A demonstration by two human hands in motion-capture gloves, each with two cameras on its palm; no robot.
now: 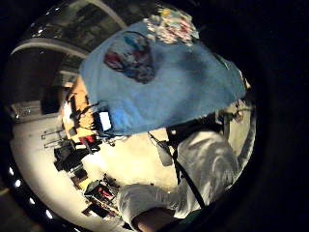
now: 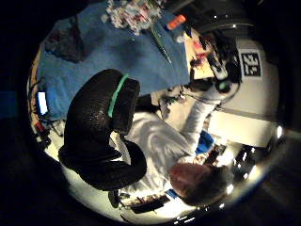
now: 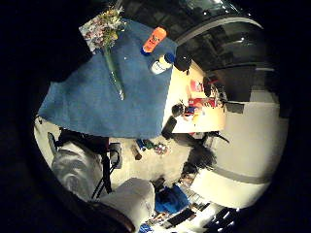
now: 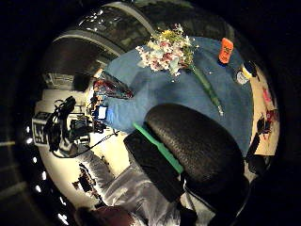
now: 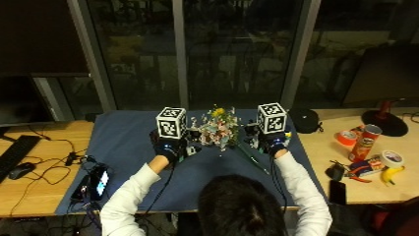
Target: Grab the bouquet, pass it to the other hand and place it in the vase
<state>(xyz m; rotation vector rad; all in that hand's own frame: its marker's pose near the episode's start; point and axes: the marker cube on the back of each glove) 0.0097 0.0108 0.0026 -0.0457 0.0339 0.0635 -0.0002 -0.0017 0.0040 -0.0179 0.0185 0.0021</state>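
The bouquet (image 5: 219, 129) of pale and yellow flowers lies on the blue cloth (image 5: 131, 147) at the table's middle. Its green stem (image 5: 252, 160) points toward the person's right. My left hand (image 5: 171, 146) hovers just left of the flowers and my right hand (image 5: 274, 142) just right of them. Neither holds anything. The left thumb side palm view shows loosely curled left fingers (image 2: 101, 136). A dark patterned vase (image 1: 130, 57) sits on the cloth beside the bouquet (image 1: 171, 24). In the outside view the left hand hides the vase. The right palm looks down on the bouquet (image 4: 167, 52).
On the wooden table to the right are a black pouch (image 5: 304, 120), a chips can (image 5: 367, 142), tape (image 5: 393, 158) and a banana (image 5: 391, 174). A phone (image 5: 98, 182), cables, a mouse (image 5: 19, 169) and a keyboard (image 5: 13, 152) lie on the left.
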